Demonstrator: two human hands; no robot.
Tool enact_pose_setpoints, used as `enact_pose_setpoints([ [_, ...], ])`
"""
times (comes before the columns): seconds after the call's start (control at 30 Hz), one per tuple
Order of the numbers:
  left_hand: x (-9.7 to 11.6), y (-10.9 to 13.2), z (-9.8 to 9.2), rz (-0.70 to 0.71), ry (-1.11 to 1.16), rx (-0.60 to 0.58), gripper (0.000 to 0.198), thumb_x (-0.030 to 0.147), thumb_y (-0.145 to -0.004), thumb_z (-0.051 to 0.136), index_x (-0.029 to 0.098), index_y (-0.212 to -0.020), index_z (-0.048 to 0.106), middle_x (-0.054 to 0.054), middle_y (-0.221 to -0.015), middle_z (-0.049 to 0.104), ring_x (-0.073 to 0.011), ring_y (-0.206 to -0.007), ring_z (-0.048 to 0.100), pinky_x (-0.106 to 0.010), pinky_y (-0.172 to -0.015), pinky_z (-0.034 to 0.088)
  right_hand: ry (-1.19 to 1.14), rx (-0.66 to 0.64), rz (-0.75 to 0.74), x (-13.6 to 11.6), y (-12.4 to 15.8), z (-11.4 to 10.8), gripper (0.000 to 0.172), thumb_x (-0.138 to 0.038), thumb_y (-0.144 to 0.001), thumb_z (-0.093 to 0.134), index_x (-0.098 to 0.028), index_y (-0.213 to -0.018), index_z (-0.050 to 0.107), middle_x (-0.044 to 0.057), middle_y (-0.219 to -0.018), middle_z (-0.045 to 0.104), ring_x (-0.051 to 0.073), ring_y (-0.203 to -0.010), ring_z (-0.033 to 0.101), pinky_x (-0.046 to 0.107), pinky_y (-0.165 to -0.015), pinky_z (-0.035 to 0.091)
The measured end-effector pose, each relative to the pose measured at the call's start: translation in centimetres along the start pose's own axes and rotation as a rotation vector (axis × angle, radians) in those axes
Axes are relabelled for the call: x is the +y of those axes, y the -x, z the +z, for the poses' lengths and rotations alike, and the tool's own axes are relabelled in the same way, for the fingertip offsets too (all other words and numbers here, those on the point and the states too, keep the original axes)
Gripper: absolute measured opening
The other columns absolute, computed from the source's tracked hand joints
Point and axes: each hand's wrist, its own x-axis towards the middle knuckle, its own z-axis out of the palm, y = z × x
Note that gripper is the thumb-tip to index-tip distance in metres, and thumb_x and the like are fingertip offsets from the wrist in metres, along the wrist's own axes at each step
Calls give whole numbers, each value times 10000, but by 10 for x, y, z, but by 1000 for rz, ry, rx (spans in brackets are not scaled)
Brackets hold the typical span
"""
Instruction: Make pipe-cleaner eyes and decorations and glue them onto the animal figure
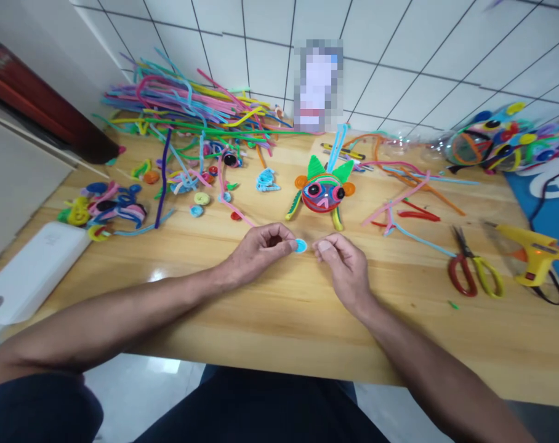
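Observation:
Between the thumb and finger of my left hand [270, 247] is a small light-blue coil [300, 245] with a pale rim. Just to its right, my right hand [341, 261] is pinched closed, and whatever lies between its fingertips is too small to make out. Beyond both hands stands a round pipe-cleaner figure [323, 195] with green pointed ears, black eyes, orange side coils and yellow-green limbs. A light-blue loop [337, 147] rises behind its head.
Red-and-yellow scissors [474, 264] and a yellow glue gun [533, 252] lie at the right. Pipe cleaners [168, 101] are heaped at the back left. A white power bank [37, 271] is at the left, and a blurred phone-like object [317, 83] leans on the wall.

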Motion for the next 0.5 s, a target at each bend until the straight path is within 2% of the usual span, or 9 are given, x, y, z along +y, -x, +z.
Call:
enact_pose_setpoints([
  [0.1,1,-1,0,-5,6,5,334,468,-863,757,149,-846,660,32,-709,555,-92,-637,430,-230,-603,339,-20,12,16,0,-1,1,258,-379,-983,596,-214,-790,638,-23,-685,585,139,-663,542,288,-640,421],
  [0.3,-3,0,-1,15,-85,-10,326,471,-877,717,154,-844,650,42,-667,513,-93,-601,404,-234,-566,315,24,1,-61,-6,-1,2,187,-294,-925,635,-212,-757,621,-41,-665,575,121,-627,510,276,-611,394],
  [0.4,0,2,-1,34,-250,-22,302,450,-898,680,157,-835,653,49,-626,492,-97,-572,398,-236,-543,304,83,-8,-76,-5,-1,3,150,-264,-903,643,-208,-764,637,-40,-675,603,116,-618,511,271,-601,389],
  [0.5,5,4,-2,60,-515,-27,228,373,-925,639,160,-854,679,24,-656,571,-118,-602,479,-248,-579,354,116,-5,-87,-5,-1,3,150,-259,-905,629,-207,-766,640,-38,-675,608,113,-609,505,270,-596,387],
])
